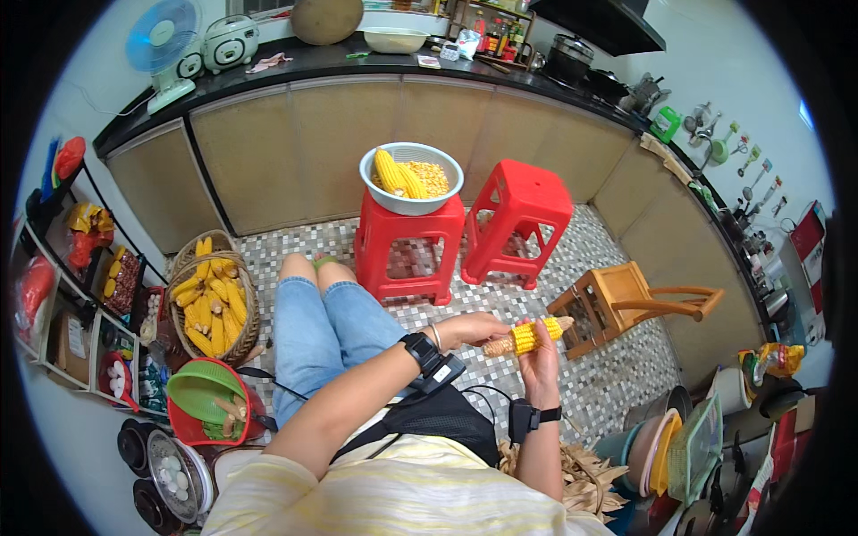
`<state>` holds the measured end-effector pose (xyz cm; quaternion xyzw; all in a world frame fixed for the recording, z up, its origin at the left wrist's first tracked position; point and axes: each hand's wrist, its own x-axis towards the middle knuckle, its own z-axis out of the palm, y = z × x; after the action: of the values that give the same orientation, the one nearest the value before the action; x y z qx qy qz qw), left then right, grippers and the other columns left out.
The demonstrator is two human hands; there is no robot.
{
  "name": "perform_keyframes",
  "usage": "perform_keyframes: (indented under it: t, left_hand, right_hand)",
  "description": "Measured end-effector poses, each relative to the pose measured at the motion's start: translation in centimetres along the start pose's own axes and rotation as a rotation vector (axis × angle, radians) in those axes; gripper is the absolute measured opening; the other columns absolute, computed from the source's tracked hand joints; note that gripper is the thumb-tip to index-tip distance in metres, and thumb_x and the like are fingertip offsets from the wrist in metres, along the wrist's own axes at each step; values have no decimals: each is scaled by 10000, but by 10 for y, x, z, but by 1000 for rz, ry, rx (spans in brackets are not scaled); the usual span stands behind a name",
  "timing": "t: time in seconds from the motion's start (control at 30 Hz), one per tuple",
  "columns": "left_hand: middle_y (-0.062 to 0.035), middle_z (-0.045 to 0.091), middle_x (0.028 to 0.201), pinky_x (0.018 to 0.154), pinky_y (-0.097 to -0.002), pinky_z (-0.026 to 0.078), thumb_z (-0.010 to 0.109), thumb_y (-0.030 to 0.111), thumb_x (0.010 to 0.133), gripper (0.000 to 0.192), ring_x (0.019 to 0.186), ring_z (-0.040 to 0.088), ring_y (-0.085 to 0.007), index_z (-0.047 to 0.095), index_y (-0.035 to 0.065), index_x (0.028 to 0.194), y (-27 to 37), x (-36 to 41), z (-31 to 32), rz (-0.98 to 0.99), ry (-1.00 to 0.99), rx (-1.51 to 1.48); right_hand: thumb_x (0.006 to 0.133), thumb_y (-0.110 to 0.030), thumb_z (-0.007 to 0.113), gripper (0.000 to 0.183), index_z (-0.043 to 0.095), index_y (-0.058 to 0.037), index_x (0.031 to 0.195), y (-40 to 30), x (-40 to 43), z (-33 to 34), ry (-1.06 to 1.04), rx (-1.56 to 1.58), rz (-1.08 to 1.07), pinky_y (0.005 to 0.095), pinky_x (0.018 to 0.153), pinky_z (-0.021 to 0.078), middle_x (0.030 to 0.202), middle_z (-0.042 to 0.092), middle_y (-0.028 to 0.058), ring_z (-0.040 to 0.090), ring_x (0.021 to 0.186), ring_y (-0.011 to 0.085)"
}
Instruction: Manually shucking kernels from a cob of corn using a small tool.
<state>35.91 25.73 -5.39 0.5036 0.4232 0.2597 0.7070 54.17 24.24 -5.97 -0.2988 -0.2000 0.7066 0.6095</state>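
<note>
A partly shelled corn cob lies across both hands in front of my right side. Its lower left end is bare of kernels, while yellow rows still cover the middle. My right hand grips it from below, the thumb along its side. Against the cob's left part rest the fingers of my left hand, some of them hidden behind it. Beyond my knees, a grey-white basin stands on a red plastic stool. It holds loose corn kernels and two whole yellow cobs.
A wicker basket full of corn cobs stands left of my legs. Below it is a red bucket with a green colander. A second red stool and a wooden chair stand ahead right. Dry husks lie beside my right arm.
</note>
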Motion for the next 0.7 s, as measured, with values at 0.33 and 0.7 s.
perform_keyframes:
  t: [0.33, 0.7]
  left_hand:
    - [-37, 619, 841, 601, -205, 527, 417, 375, 937, 377, 677, 608, -71, 551, 40, 1043, 0, -14, 27, -2, -30, -112]
    - [-9, 562, 765, 597, -226, 467, 550, 393, 888, 369, 641, 530, -78, 570, 25, 861, -5, -8, 35, 105, 52, -15]
  right_hand:
    - [888, -125, 571, 222, 477, -3, 1047, -4, -6, 15, -39, -41, -33, 343, 824, 490, 988, 583, 120, 587, 912, 220]
    - [901, -164, 557, 242, 465, -26, 1076, -4, -6, 11, -24, -79, -18, 372, 827, 503, 1023, 563, 117, 574, 940, 224]
